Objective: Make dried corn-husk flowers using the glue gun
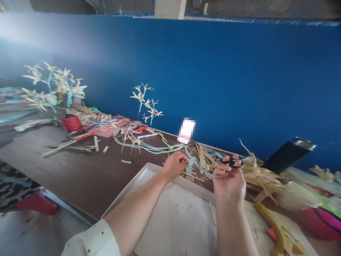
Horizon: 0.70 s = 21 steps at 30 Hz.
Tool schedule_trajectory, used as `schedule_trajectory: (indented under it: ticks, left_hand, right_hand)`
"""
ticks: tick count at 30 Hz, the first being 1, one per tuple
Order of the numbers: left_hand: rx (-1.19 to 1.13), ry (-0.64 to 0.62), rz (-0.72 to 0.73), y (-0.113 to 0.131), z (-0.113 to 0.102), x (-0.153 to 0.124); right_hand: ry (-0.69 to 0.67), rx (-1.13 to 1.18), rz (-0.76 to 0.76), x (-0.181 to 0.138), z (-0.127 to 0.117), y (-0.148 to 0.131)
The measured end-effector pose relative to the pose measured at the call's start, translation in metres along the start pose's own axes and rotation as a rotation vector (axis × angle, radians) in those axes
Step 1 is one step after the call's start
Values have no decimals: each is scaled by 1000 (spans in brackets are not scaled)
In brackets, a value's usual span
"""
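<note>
My right hand (229, 179) is closed on a pair of black-handled scissors (234, 162), held up above the table with the blades pointing right. My left hand (174, 164) is curled in a pinch over a pile of straw-coloured and light blue strips (202, 160); what it pinches is too thin to name. Both hands hover over the far edge of a shallow white tray (149, 199) that lies on the dark wooden table (80, 174).
A black flask (287, 155) leans at the right by the blue wall (213, 78). Straw flower sprays (146, 103) stand at the back, more (53, 87) at the far left. A red spool (71, 123), blue cords (138, 144), a yellow glue gun (279, 233), a pink bowl (322, 220).
</note>
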<state>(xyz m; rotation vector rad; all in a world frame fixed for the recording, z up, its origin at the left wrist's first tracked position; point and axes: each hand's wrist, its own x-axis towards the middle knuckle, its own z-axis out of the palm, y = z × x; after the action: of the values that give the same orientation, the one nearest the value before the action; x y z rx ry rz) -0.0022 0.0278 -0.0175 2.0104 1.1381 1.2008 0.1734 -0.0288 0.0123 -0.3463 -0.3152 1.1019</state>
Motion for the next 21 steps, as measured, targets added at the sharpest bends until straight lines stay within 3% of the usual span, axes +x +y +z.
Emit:
schedule_trajectory:
  ticks: [9, 21]
  left_hand:
    - [-119, -12, -160, 4, -3, 3]
    - [-363, -21, -194, 2, 1, 7]
  right_hand:
    - [-9, -211, -32, -5, 4, 9]
    - [-38, -502, -91, -8, 6, 21]
